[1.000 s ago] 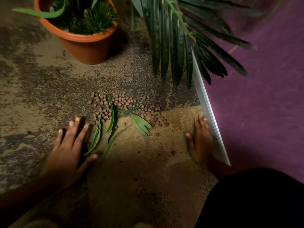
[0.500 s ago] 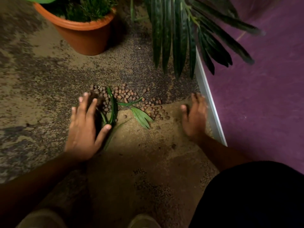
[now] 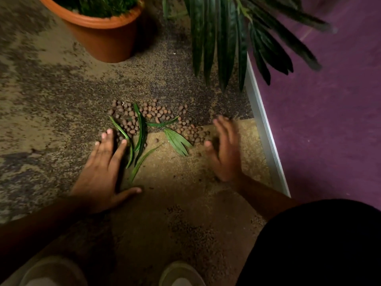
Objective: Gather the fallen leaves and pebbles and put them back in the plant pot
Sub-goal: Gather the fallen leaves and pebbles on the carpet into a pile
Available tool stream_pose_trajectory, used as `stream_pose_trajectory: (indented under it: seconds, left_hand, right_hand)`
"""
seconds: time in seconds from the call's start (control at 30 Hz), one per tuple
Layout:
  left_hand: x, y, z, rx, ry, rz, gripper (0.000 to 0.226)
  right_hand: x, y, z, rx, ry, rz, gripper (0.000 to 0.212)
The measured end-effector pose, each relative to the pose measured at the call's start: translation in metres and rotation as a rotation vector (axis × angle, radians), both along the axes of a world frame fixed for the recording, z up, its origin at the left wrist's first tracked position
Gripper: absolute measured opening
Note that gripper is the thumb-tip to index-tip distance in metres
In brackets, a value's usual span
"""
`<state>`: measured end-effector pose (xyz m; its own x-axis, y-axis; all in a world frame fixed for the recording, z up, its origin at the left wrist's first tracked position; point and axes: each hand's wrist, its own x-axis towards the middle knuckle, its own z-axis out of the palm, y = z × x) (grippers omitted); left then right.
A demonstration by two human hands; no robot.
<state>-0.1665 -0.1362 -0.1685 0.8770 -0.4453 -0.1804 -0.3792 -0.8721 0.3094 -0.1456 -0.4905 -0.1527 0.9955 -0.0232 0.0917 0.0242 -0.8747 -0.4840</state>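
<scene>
Nothing has gone back into the plant pot (image 3: 107,36) as far as the picture shows; the pebbles (image 3: 152,118) lie scattered in a loose band on the floor (image 3: 51,96), and the fallen leaves (image 3: 141,131) lie among them and just in front of them, well apart from the pot at the top of the view. The left hand (image 3: 103,170) lies flat on the floor with its fingers straight and spread, the fingertips touching the left edge of the pebbles and one thin leaf; it holds nothing. The right hand (image 3: 224,149) stands on its edge at the right end of the band, blurred, its fingers open and slightly cupped toward the pebbles; it too seems to hold nothing, though the blur hides the palm. The two hands bracket the spill, so the task looks to be at its very start: the sweeping together is only beginning; all of the gathering, lifting and carrying to the pot is left to do. A large dark-leaved plant (image 3: 226,42) hangs over the floor beside a purple mat (image 3: 329,120).
</scene>
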Motion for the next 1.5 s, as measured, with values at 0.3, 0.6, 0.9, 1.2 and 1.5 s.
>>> stream_pose_trajectory:
  seconds: [0.3,0.6,0.9,1.2,1.5]
  left_hand:
    - [0.012,-0.03,0.002,0.036,-0.013,0.146,0.11]
    - [0.034,-0.052,0.031,-0.194,-0.195,-0.112,0.086]
    - [-0.008,0.023,-0.016,0.095,-0.21,-0.813,0.062]
    - [0.045,-0.033,-0.005,0.096,-0.323,-0.37,0.078]
    - [0.014,0.023,-0.004,-0.043,-0.334,-0.441,0.067]
  right_hand:
    - [-0.056,0.014,-0.029,-0.267,0.209,-0.042,0.085]
    - [-0.001,0.046,0.011,0.209,0.085,0.195,0.067]
    - [-0.084,-0.001,-0.024,-0.424,0.252,0.249,0.083]
    - [0.036,0.088,-0.024,-0.176,0.097,0.357,0.086]
    - [-0.032,0.016,-0.016,-0.052,-0.05,0.277,0.061]
